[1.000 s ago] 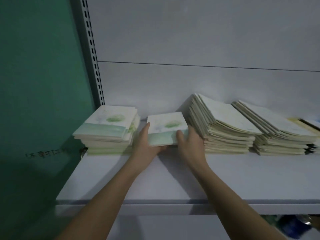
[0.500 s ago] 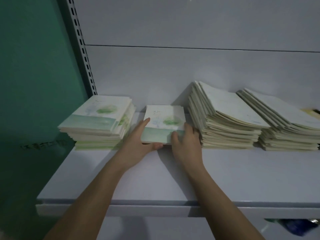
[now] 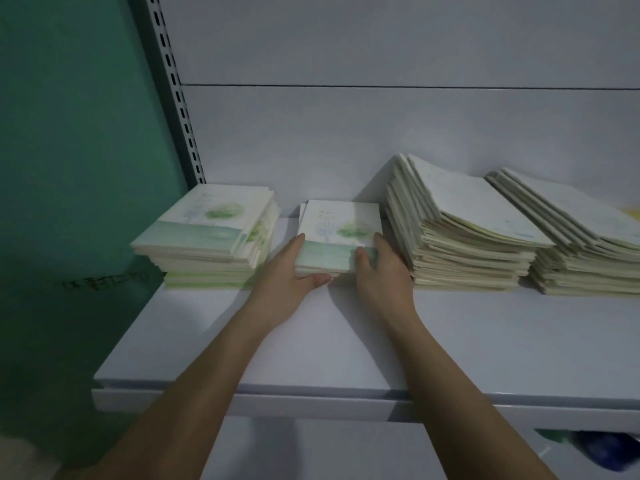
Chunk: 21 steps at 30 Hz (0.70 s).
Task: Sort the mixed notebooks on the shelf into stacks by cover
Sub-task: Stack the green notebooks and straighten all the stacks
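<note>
A small stack of green-cover notebooks [image 3: 337,225] sits mid-shelf, gripped on both sides: my left hand [image 3: 289,275] holds its left front corner, thumb under the front edge, and my right hand [image 3: 382,271] clasps its right front corner. A taller stack with the same green cover [image 3: 211,230] stands to the left, apart from it. Two fanned stacks of pale plain-cover notebooks, one [image 3: 460,220] right beside my right hand and another [image 3: 581,233] farther right, lie on the white shelf [image 3: 346,341].
A slotted metal upright [image 3: 173,88] and a green wall [image 3: 69,133] bound the shelf on the left. The white back panel [image 3: 381,116] is close behind the stacks. A yellow item [image 3: 633,213] peeks in at the far right. Dark objects [image 3: 588,448] lie below the shelf.
Both hands stay clamped on the small green-cover stack, which now rests lower, near the shelf surface. The view has shifted, so everything appears moved right and down.
</note>
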{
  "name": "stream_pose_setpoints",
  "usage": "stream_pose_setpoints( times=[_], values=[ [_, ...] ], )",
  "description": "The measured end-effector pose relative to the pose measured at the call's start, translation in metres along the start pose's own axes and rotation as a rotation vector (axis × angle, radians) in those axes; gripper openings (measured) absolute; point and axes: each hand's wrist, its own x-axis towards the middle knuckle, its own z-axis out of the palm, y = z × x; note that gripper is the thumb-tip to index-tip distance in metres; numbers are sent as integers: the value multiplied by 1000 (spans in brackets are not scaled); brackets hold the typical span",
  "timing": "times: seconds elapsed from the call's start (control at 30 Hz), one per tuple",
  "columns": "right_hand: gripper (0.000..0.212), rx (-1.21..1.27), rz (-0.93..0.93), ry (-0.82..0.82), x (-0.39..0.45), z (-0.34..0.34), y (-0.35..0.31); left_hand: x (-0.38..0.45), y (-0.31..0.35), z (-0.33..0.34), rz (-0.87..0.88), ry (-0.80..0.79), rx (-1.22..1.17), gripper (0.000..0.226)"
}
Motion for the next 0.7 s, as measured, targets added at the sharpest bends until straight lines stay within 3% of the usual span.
stream_pose_setpoints(
  times=[0.23,0.4,0.57,0.7],
  values=[
    [39,-34,30,55,-3,2,-5,5,-5,4,30,33,53,67],
    [35,-59,4,99,-13,-5,-14,-10,9,-1,99,98,229,78],
    [23,-12,-311,284,-33,-17,-32,-48,22,-36,157,161,228,63],
    [20,94,-426,131,-47,1,-58,-49,7,-104,111,249,347,48]
  ],
)
